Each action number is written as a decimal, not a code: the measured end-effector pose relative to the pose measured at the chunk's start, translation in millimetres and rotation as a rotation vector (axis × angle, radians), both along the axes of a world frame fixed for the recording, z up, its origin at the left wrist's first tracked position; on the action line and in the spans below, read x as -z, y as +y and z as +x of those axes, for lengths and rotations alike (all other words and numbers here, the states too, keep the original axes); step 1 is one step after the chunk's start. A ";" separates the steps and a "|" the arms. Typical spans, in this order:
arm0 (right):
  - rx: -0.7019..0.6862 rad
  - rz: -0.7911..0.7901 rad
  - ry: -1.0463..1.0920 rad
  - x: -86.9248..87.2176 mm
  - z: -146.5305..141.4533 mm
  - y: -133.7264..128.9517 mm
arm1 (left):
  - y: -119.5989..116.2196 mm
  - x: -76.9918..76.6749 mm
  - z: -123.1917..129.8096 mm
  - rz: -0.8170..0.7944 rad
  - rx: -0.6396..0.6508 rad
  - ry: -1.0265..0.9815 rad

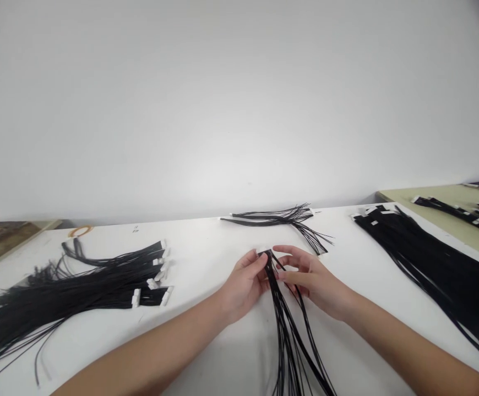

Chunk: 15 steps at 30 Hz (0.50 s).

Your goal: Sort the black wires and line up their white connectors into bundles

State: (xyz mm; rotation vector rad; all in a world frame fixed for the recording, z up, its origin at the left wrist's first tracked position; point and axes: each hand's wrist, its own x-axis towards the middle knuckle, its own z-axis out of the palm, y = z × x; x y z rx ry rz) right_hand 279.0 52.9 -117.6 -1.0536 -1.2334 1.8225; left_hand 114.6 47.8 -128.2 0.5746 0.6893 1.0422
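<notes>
A wire harness (283, 324) of thin black wires hangs from a white connector (263, 251) at its upper end. My left hand (245, 280) is closed on it just below the connector, thumb across the wires. My right hand (309, 280) is beside it, thumb and fingers closed around a few wires that split off to the right. The lower ends of the wires run out of view at the bottom. Behind my hands lie two more harnesses (264, 218) with white connectors, their loose wire ends fanned to the right.
On the white table (206, 242), a large pile of black harnesses (78, 286) lies at left, white connectors facing right. Another thick stack (433, 275) lies at right. An orange ring (80, 231) sits near the back left edge. More harnesses (450, 209) rest on a yellowish surface at far right.
</notes>
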 end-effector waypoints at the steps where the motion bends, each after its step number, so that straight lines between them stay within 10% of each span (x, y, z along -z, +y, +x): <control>1: -0.024 -0.038 0.011 -1.7 2.1 0.7 | 1.0 1.0 -0.1 -0.005 -0.044 -0.007; 10: -0.402 -0.124 0.068 -4.7 19.5 10.5 | 23.3 4.6 -11.0 0.022 -0.388 -0.032; 15: -0.394 -0.128 0.090 -4.0 20.0 6.7 | 28.3 3.8 -16.8 0.018 -0.390 -0.021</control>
